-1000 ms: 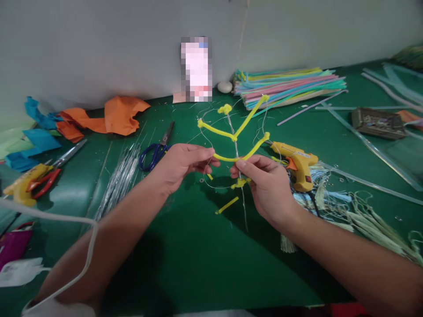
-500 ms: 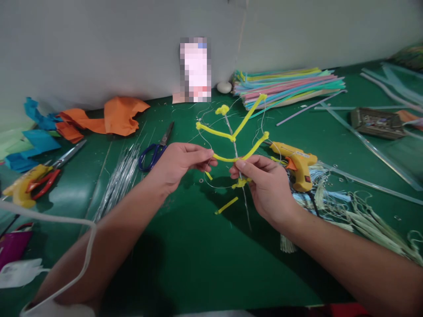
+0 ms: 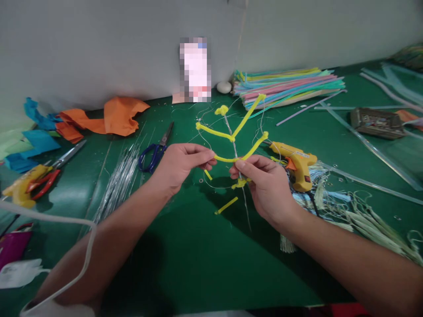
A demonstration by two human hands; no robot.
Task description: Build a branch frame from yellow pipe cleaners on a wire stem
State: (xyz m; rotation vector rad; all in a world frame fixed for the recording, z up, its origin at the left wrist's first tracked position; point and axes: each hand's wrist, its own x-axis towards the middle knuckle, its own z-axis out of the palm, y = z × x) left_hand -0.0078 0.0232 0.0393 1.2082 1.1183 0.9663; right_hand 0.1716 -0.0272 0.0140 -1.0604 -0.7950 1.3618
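Note:
A twisted silver wire stem (image 3: 228, 124) carries yellow pipe cleaner (image 3: 248, 116) branches in a V, with a knotted yellow bit at its top. Lower down, a second yellow pipe cleaner (image 3: 226, 159) curves across the stem. My left hand (image 3: 190, 163) pinches its left end between thumb and fingertips. At the crossing with the stem, my right hand (image 3: 261, 176) is closed on the pipe cleaner and the wire. Below my right fingers another yellow knot (image 3: 241, 182) sits on the stem. A short yellow piece (image 3: 226, 205) lies on the green table (image 3: 198, 264).
Blue-handled scissors (image 3: 153, 154) and silver wires (image 3: 119, 180) lie left. At right are a yellow glue gun (image 3: 295, 165), tassels (image 3: 370, 220) and a small box (image 3: 376, 123). A bundle of coloured pipe cleaners (image 3: 287, 86) lies behind. A white cable (image 3: 89, 246) crosses my left arm.
My left hand has shifted very slightly right, its fingertips still on the lower pipe cleaner's end. The right hand and the stem look almost unmoved.

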